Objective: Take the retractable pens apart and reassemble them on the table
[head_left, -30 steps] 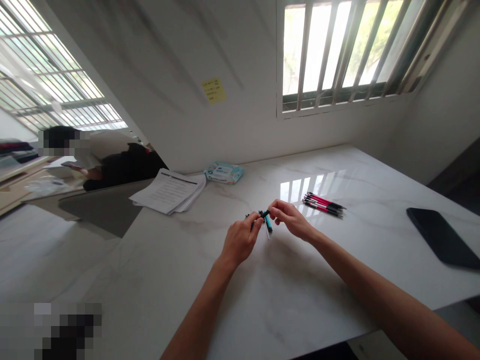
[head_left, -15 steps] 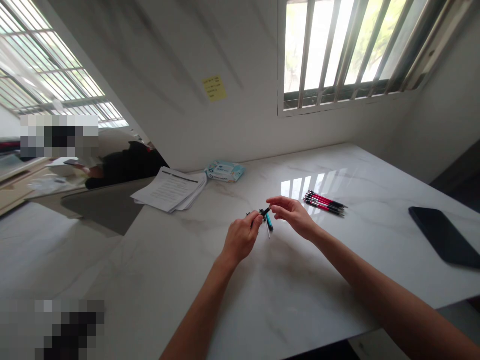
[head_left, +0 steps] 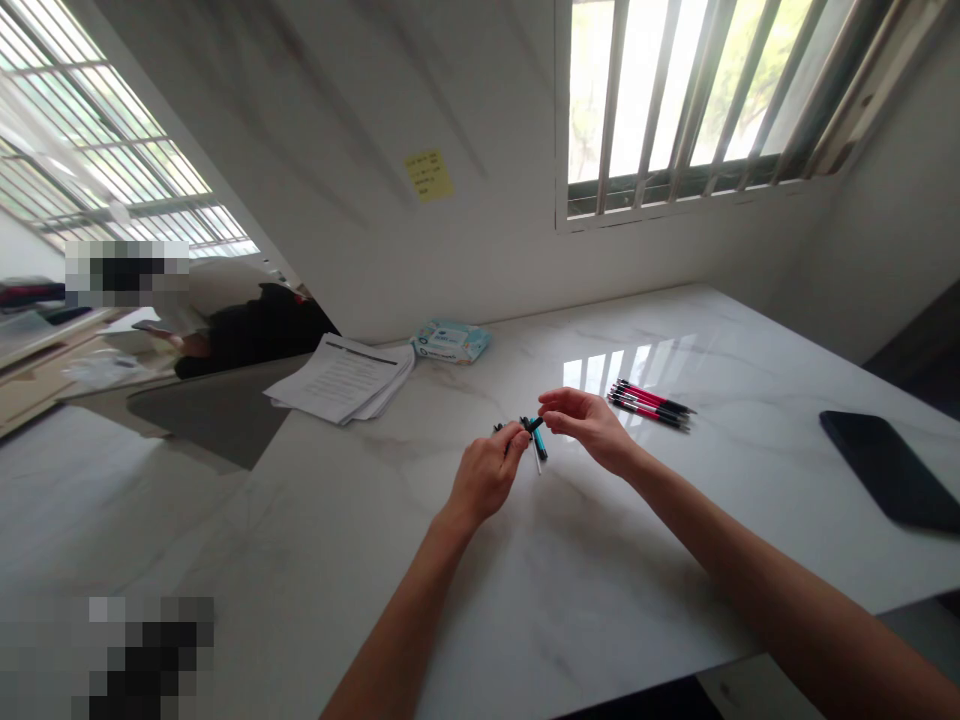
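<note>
My left hand (head_left: 491,470) is closed around a slim black pen barrel (head_left: 535,425), whose end sticks out past the thumb toward the right. Close to that end, my right hand (head_left: 589,425) has its thumb and fingers curled together in a loose pinch. Whatever may lie between those fingertips is too small to make out. On the table just behind and below the barrel lie a teal and black pen (head_left: 540,445) and a thin white refill (head_left: 538,462). Small dark parts beside the left fingers are partly hidden by that hand.
Several red and black pens (head_left: 651,403) lie in a row to the right. Farther right is a dark tablet or phone (head_left: 889,470). Printed papers (head_left: 341,378) and a blue wipes pack (head_left: 451,342) rest by the wall. Another person's dark sleeve (head_left: 251,330) shows at left.
My right hand has shifted very slightly right and up, away from the barrel's end. A pale tip seen there before no longer shows. The left hand is nearly still.
</note>
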Demonstrator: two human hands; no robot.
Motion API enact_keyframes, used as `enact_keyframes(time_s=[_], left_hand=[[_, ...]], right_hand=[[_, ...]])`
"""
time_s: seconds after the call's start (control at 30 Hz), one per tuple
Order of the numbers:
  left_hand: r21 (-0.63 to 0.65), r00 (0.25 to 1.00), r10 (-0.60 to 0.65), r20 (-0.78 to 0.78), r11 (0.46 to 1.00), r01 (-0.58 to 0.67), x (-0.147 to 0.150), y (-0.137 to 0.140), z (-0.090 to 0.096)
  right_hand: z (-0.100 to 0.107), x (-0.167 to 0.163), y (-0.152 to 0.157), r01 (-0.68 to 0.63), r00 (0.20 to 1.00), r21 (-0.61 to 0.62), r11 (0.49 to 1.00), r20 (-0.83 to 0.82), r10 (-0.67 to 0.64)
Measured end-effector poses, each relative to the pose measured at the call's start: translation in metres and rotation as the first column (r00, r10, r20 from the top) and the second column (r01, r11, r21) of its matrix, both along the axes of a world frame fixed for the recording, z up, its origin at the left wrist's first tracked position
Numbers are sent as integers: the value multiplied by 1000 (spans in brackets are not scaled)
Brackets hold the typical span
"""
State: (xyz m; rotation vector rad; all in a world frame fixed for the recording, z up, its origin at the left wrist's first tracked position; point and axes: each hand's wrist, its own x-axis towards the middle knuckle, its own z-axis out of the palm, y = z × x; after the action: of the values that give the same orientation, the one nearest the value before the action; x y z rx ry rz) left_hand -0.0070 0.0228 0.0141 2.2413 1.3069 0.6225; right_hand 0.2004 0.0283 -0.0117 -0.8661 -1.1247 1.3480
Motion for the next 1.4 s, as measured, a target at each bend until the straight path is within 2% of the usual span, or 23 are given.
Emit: enact_keyframes(time_s=[0.13,0.23,0.33,0.43,0.6,0.67,0.73,0.83,0.9,1.0,1.07,1.17,1.27,1.4], left_hand=[[-67,992,-32,126,997,40,1,1,-1],[-239,958,-32,285,965,104,0,3,-3],[-427,913,-5,408,883,195,-1,4,-4],[-554,887,45,459,795,247,-3,4,-1],[-703,819,136,557,603,377,-10,3,8],[-715,804,150,576,568,406,-11,3,10],[-708,802,154,577,584,397,-11,3,10],[-679,808,169,565,652,338,-10,6,7],[-642,777,225,588,713,280,-9,9,4],[-597,675,335,658,777,197,-11,15,3],[-591,611,388,690,789,166,-12,18,4],[-599,531,449,719,788,145,-14,21,7],[-601,483,477,734,787,136,-14,20,10],[-595,468,481,741,793,127,-13,19,12]], right_hand=[[-3,2,2,-6,999,53,999,-46,9],[-4,3,3,-16,997,87,996,-74,23],[-2,2,3,-17,997,123,992,-69,25],[1,1,2,-11,999,161,987,-47,19],[4,1,0,-27,1000,224,974,-6,30],[4,1,1,-38,999,237,971,0,39],[3,3,3,-6,1000,227,974,-4,7],[-4,11,9,129,989,205,970,43,-140],[-12,17,12,191,946,239,952,212,-243],[-27,21,16,116,774,296,948,571,-273],[-34,19,18,40,653,301,953,714,-253],[-37,11,25,23,567,322,946,776,-278],[-36,7,37,51,559,323,945,775,-296],[-38,10,52,67,579,311,948,762,-290]])
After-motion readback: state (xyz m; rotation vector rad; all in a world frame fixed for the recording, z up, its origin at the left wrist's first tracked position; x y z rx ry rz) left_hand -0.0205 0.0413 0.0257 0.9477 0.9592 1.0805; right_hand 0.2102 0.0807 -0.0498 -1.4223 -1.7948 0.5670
